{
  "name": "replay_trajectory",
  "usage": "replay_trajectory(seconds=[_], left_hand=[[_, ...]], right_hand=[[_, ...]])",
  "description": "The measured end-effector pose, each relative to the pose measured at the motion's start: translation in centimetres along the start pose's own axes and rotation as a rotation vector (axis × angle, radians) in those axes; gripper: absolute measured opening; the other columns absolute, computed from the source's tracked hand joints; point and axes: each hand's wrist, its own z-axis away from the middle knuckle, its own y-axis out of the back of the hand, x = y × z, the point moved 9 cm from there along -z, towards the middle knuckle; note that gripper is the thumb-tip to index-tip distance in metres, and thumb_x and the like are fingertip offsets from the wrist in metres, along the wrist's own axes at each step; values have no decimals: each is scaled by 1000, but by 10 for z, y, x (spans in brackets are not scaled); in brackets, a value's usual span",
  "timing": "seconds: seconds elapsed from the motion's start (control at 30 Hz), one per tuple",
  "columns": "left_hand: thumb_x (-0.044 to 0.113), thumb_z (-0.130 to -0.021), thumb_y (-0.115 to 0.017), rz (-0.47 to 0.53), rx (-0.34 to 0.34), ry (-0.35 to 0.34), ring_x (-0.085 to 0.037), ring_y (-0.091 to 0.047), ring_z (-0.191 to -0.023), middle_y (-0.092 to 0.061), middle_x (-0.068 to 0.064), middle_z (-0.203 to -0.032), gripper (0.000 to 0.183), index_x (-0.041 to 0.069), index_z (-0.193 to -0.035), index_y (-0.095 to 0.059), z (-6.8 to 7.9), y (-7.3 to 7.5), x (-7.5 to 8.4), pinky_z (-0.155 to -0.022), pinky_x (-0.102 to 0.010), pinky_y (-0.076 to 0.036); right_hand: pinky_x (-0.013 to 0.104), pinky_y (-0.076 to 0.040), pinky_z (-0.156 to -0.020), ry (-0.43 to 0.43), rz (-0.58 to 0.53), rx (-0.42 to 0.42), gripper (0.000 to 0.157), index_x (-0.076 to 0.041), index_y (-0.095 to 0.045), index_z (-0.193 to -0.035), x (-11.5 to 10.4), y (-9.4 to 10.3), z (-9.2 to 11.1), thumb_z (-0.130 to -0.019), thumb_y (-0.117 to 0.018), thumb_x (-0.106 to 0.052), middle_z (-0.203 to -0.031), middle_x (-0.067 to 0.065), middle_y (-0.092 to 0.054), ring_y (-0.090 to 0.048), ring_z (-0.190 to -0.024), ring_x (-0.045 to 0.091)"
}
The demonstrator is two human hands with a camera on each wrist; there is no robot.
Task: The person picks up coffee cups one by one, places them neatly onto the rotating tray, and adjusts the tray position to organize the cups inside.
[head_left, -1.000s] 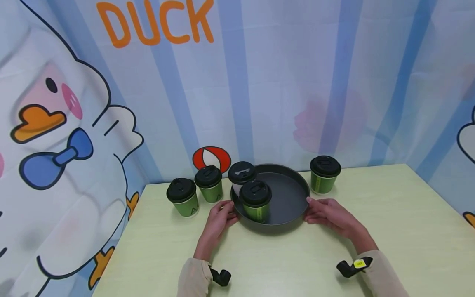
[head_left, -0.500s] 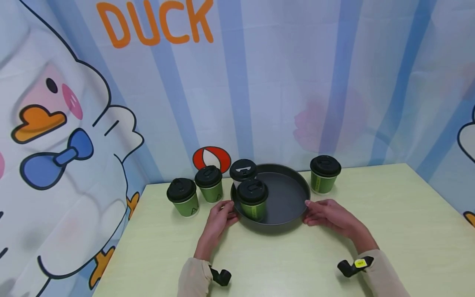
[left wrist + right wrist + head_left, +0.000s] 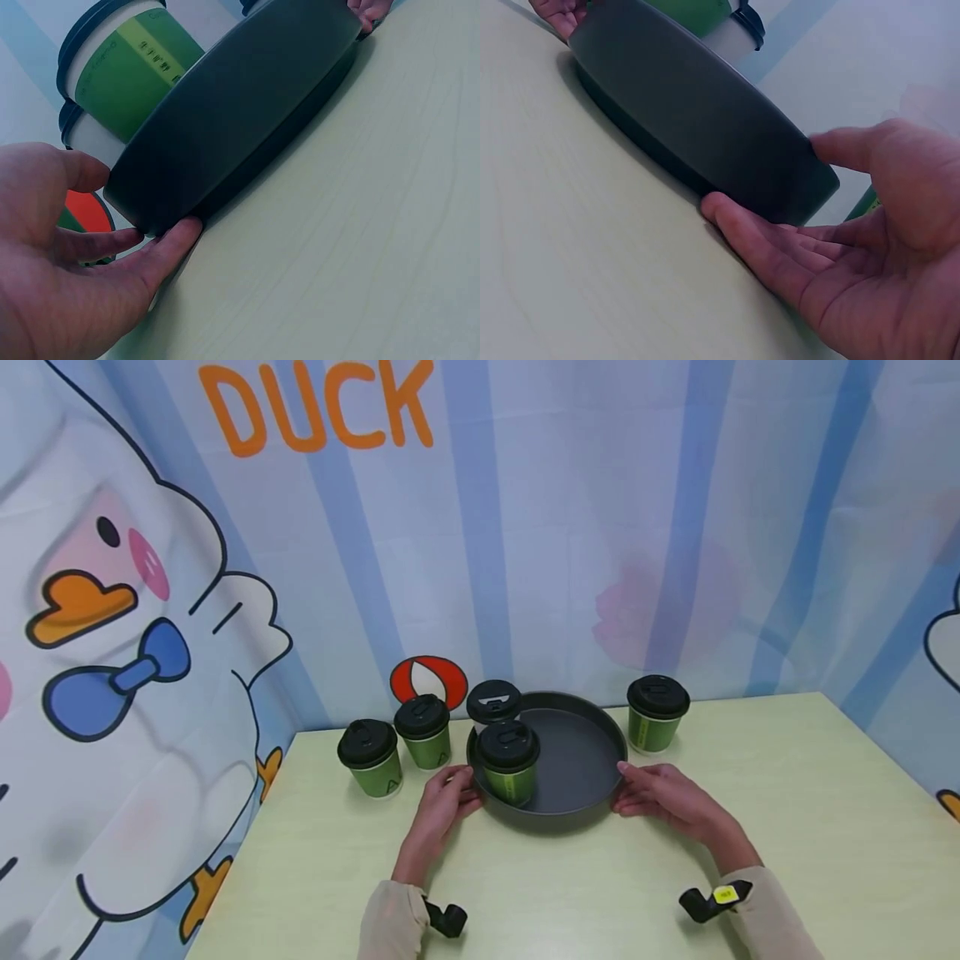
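Note:
A round dark grey pan (image 3: 573, 764) is held between my two hands at its sides. My left hand (image 3: 441, 806) pinches the left side, thumb at the rim and fingertips under the bottom edge, as the left wrist view shows. On the opposite side my right hand (image 3: 667, 797) grips likewise, thumb at the rim (image 3: 810, 142) and fingers below. Inside the pan's left part stands a green paper cup (image 3: 510, 783) with a black lid. Behind it is a white cup with a black lid (image 3: 493, 700), its body mostly hidden. A dark shadow lies under the pan's edge.
Two green lidded cups, one nearer (image 3: 372, 777) and one farther back (image 3: 427, 747), stand on the table left of the pan. Another green cup (image 3: 655, 731) stands behind my right hand. A printed cloth backdrop (image 3: 555, 527) rises at the pale table's (image 3: 555, 893) back edge.
Inside the pan the green cup has slid a little left and back, and the white cup slightly right and back. Both hands keep their grip, nearly still.

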Motion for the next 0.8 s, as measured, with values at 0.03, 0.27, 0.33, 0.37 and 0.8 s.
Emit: replay_trajectory(seconds=[0.03, 0.27, 0.33, 0.37, 0.8], left_hand=[[25, -110, -49, 0, -1, 0, -19, -65, -97, -58, -16, -119, 47, -8, -144, -44, 0, 0, 0, -95, -39, -58], [24, -110, -49, 3, -1, 6, -19, -65, -98, -58, -17, -119, 46, -8, -143, -45, 0, 1, -1, -96, -40, -58], [23, -110, -49, 3, -1, 7, -19, -65, -97, -58, -17, -120, 46, -8, -144, -45, -1, 1, -1, -96, -40, -58], [23, -110, -49, 2, -1, 7, -19, -65, -97, -58, -17, -120, 46, -8, -144, -45, -1, 1, 0, -96, -40, -58], [23, -110, -48, -9, -4, -1, -20, -65, -99, -57, -18, -121, 47, -8, -145, -44, 0, 0, 1, -96, -40, -58]], right_hand=[[34, -61, -86, -3, 1, -14, 51, 19, -57, -117, 1, -1, 1, -111, -51, -32, -103, 22, -72, -74, -91, 22], [32, -61, -86, -9, -4, 27, 53, 18, -54, -121, 2, 3, -2, -111, -51, -35, -102, 20, -71, -73, -90, 21], [31, -61, -85, -3, -4, 59, 53, 17, -53, -121, 1, 5, -3, -111, -51, -35, -100, 19, -71, -72, -88, 19], [31, -61, -85, -3, -5, 66, 52, 17, -53, -120, 0, 5, -3, -111, -51, -35, -99, 18, -71, -72, -87, 19], [33, -61, -88, -3, -3, 16, 52, 18, -55, -120, -1, 3, 1, -111, -51, -34, -103, 19, -71, -73, -92, 21]])
